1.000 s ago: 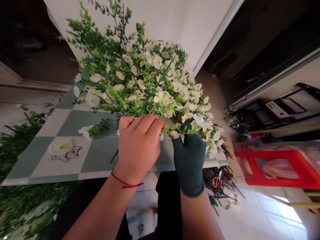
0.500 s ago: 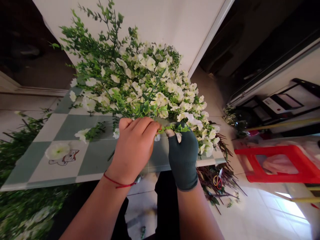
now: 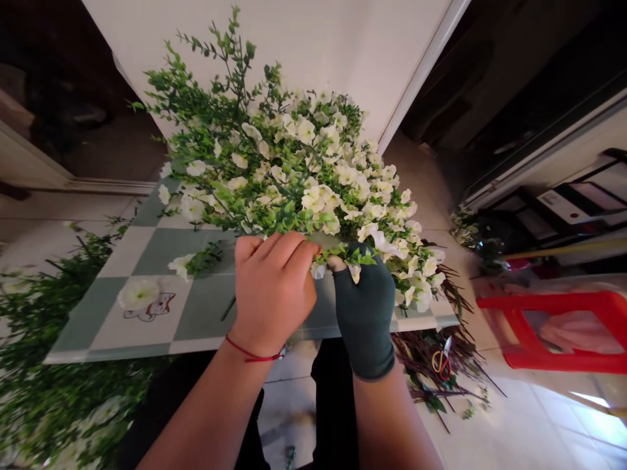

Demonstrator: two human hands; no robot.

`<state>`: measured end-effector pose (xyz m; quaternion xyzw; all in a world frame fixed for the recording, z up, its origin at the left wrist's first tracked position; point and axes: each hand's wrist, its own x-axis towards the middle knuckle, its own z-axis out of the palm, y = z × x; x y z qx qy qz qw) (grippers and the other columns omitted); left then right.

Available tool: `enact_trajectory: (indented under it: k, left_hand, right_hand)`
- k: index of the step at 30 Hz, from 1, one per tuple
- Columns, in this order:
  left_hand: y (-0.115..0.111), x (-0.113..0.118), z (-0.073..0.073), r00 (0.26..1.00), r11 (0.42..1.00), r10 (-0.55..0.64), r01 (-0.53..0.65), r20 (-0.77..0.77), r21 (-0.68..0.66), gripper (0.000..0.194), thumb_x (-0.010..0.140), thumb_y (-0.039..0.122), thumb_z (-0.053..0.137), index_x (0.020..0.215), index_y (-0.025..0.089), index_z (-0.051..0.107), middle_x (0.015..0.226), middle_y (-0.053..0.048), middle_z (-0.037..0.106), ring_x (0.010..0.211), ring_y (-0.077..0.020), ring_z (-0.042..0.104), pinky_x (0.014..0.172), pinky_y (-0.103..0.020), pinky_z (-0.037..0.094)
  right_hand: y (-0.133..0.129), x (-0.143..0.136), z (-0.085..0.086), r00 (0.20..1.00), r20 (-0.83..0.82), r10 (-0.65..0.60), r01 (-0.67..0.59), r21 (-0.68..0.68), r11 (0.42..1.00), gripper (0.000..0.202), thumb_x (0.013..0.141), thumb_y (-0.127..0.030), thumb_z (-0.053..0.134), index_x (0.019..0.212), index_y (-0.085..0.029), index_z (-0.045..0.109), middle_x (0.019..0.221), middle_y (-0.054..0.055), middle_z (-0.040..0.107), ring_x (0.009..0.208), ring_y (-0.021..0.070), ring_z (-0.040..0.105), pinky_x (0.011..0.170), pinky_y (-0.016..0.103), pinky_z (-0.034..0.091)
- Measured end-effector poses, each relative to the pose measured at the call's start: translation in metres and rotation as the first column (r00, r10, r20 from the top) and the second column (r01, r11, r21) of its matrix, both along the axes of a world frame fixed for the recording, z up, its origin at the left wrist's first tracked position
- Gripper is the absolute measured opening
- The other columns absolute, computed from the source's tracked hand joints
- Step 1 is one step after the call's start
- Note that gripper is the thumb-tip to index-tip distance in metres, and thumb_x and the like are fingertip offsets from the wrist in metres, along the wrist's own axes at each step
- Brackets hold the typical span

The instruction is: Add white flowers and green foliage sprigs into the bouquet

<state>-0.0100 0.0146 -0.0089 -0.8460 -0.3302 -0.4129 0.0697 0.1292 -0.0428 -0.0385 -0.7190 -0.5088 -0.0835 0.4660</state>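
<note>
My bare left hand (image 3: 277, 281), a red string at its wrist, is closed with its fingertips on a green artificial sprig near the table's front. My right hand (image 3: 365, 307), in a dark fingerless glove, is closed on the same leafy sprig (image 3: 337, 253), which runs between the two hands. A white petal hangs by the right thumb. Just beyond both hands lies a big heap of white artificial flowers (image 3: 313, 196) with green leaves. The stem inside my fingers is hidden.
The table (image 3: 200, 320) has a green-and-white checked cover with a loose white flower (image 3: 140, 294) and a short sprig (image 3: 203, 261) at left. Scissors (image 3: 441, 359) lie on brown stems at the right. A red stool (image 3: 563, 359) stands farther right; greenery (image 3: 59, 391) fills the lower left.
The whole view has shifted, so the table and flowers sit a little farther right. Both hands keep hold of the sprig, and the left hand has turned slightly.
</note>
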Motion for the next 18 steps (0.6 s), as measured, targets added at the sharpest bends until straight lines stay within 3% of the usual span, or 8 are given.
enact_trajectory:
  k: [5,13,18]
  left_hand:
    - [-0.001,0.003,-0.001,0.998,0.999,0.027,-0.024,0.063,-0.038,0.029,0.090,-0.004,0.057,0.091,0.022,0.070,0.088,-0.001,0.075,0.082,-0.0246,0.071,0.080,-0.045,0.034]
    - [-0.002,0.009,-0.013,0.993,0.991,0.049,-0.035,0.109,-0.129,0.033,0.080,-0.007,0.055,0.089,0.021,0.068,0.088,-0.001,0.073,0.085,-0.0239,0.072,0.080,-0.045,0.033]
    - [-0.001,0.010,-0.021,0.989,0.985,0.066,-0.044,0.130,-0.166,0.035,0.077,-0.008,0.055,0.089,0.022,0.068,0.087,-0.001,0.072,0.085,-0.0238,0.071,0.080,-0.045,0.033]
  right_hand:
    - [0.002,-0.004,0.002,0.977,-0.209,0.045,-0.045,0.007,0.999,0.034,0.103,-0.047,0.070,0.091,-0.018,0.083,0.082,0.007,0.079,0.071,0.0204,0.065,0.069,0.032,0.052]
    - [0.004,-0.002,-0.003,0.953,-0.303,0.019,-0.043,-0.072,0.996,0.043,0.099,-0.056,0.070,0.084,-0.017,0.080,0.076,0.006,0.075,0.070,0.0195,0.061,0.068,0.032,0.051]
    - [0.010,-0.004,-0.007,0.915,-0.400,0.053,-0.063,-0.012,0.998,0.035,0.093,-0.050,0.073,0.087,-0.017,0.081,0.082,0.007,0.079,0.074,0.0204,0.065,0.072,0.034,0.052]
